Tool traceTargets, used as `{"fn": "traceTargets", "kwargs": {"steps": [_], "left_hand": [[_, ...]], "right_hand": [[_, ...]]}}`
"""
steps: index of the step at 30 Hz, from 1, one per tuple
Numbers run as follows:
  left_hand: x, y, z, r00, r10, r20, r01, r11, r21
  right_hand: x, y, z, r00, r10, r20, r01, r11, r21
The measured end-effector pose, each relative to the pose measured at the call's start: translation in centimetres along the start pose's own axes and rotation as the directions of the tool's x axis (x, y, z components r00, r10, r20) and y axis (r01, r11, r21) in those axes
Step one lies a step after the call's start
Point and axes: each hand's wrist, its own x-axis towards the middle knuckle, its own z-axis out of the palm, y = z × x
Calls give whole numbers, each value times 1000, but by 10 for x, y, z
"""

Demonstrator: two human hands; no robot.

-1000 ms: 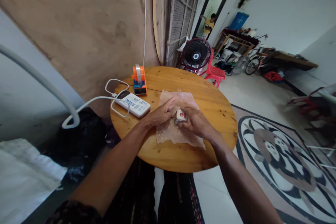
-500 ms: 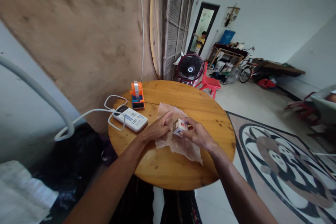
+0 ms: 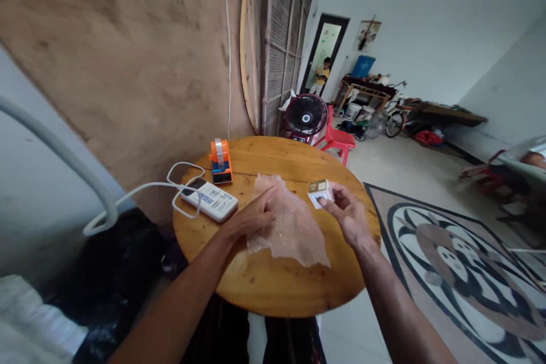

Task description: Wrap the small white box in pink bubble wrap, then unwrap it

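Observation:
A small white and brown box [image 3: 318, 193] is held between the thumb and fingers of my right hand [image 3: 346, 210], above the right part of the round wooden table [image 3: 273, 293]. A sheet of clear bubble wrap [image 3: 296, 233] lies spread on the middle of the table. My left hand [image 3: 257, 215] rests on the left part of the wrap; its index finger is stretched forward and the other fingers are curled. Whether it pinches the wrap is hard to make out.
An orange and blue tape dispenser [image 3: 220, 162] stands at the table's back left. In front of it lies a white power bank [image 3: 211, 200] with a looped white cable. Behind the table are a fan [image 3: 306, 116] and a red chair [image 3: 339, 137]. A person [image 3: 322, 77] stands by the far door.
My right hand has moved right with the box, off the bubble wrap, and the box is turned to show other faces. My left hand has stayed on the wrap.

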Motion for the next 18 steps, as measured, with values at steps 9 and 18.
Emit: {"fn": "traceTargets", "kwargs": {"steps": [9, 18], "left_hand": [[1, 0, 1, 999, 7, 45, -4, 999, -49], [0, 1, 3, 999, 37, 29, -35, 997, -72]], "right_hand": [[11, 40, -35, 995, 42, -85, -73, 909, -409], [7, 69, -53, 988, 142, 54, -79, 786, -613]]}}
